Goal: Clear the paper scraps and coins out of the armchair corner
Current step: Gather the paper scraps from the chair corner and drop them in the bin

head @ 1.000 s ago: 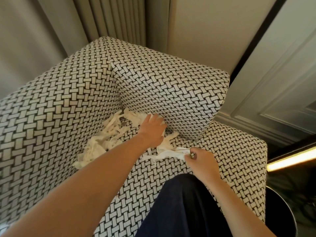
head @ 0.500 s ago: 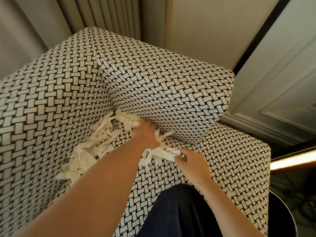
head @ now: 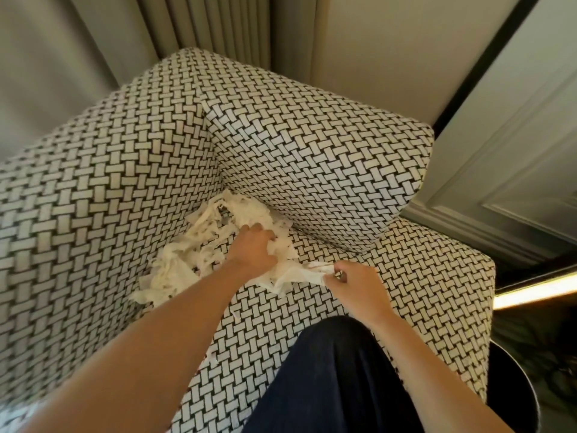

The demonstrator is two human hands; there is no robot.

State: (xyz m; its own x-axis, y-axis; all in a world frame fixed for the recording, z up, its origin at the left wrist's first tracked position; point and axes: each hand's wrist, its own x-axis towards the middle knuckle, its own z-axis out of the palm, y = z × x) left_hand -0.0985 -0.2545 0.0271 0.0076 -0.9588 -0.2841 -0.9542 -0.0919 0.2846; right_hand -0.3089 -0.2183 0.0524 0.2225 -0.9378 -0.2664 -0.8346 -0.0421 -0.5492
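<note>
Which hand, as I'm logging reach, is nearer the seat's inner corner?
Left. The left hand grips paper scraps just before the corner; the right hand pinches a scrap farther out.

Pleated beige curtain at back; plain cream wall; black trim; grey panelling right; glowing light strip below.

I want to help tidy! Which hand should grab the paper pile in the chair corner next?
The left hand: its fingers curl into the paper pile in the corner. The right hand is busy pinching a paper wad.
</note>
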